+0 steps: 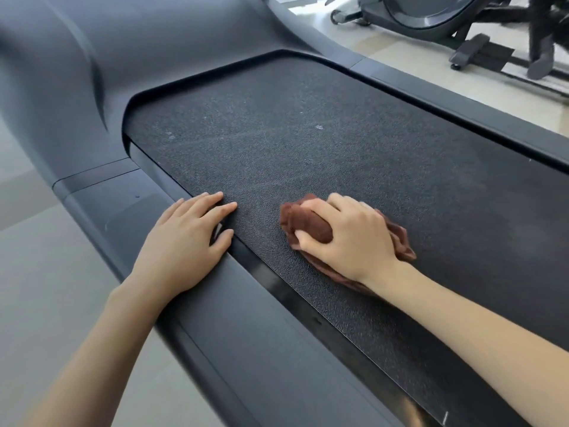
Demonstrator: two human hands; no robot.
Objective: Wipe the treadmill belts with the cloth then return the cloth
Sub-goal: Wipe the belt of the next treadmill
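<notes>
Hands at work on the treadmill deck. The right hand (345, 232) grasps a bunched brown cloth (311, 224), fingers and thumb curled round the wad, and presses it down on the black textured belt (308, 134). The left hand (191, 238) lies flat and released, its palm on the grey side rail (234, 318) and its straight fingertips reaching onto the belt's near edge; it holds nothing and seems to serve as a brace.

The step in hand is judged to be the wiping stroke. Pale specks and a dusty haze show farther up the belt toward the motor cover (77, 72), so that part probably remains to be cleaned. To do it well, keep firm, even pressure, overlap the passes from rail to rail, and turn the wad to a fresh face as it soils; loose folds trailing behind the wrist should be gathered in so they do not drag.

The cloth lies under the right hand, near the left hand's fingertips but apart from them, on the belt's near side. An exercise machine (446, 16) stands on the floor beyond.
</notes>
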